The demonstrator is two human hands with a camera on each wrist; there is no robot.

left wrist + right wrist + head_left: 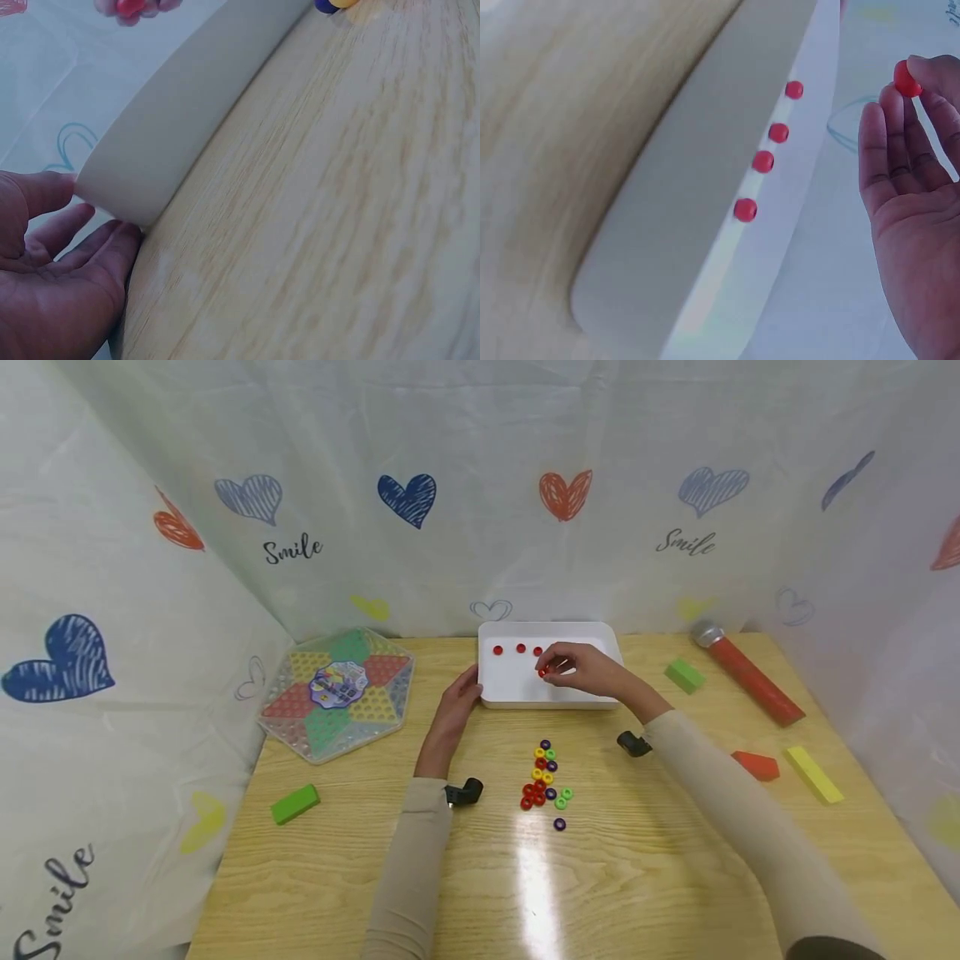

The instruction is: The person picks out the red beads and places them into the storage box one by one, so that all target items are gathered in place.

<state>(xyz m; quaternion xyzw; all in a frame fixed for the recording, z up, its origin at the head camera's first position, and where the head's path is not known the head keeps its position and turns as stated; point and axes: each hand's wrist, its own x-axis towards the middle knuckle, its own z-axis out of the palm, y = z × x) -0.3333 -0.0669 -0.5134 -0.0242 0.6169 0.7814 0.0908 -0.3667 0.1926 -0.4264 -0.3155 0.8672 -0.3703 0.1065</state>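
A shallow white tray [510,689] stands at the back middle of the table. My left hand [454,714] holds its near left corner, with the thumb [49,191] at the rim and the fingers along the side wall. Over the tray, my right hand [581,668] pinches a red bead [907,79] between thumb and fingertips. Several red beads [763,161] lie in a row inside the tray, spaced apart; the right hand hides part of the row in the head view. In front of the tray sits a loose group of ring-shaped beads [540,785] in red, yellow, green and purple.
A hexagonal board [352,727] with coloured triangles lies at the left. Near it is a green block [295,804]. At the right are another green block [685,676], a red tube with a silver head [753,681], a red piece [756,765] and a yellow strip [814,774].
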